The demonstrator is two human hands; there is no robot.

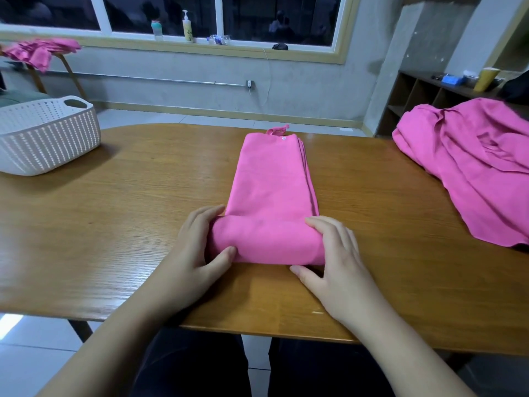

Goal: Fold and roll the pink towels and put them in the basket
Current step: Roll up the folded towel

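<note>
Two hands of ours, left hand [197, 247] and right hand [333, 262], curl around the rolled end of the pink towel [272, 181], basket [43, 133] far beyond our left hand.

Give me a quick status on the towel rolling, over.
Left hand and right hand grip the roll's ends. Folded pink towel partly rolled, far length flat on table. Basket far left, path unobstructed.

Person: body and clothing as seen from the head camera.
Left hand [197, 253] and right hand [337, 265] bare, no gloves, rings or watch. Both forearms bare to the frame edge; no sleeves in view. Nails short, unpainted. Dark trousers [200, 368] cover both thighs; fabric plain, no visible markings.
</note>
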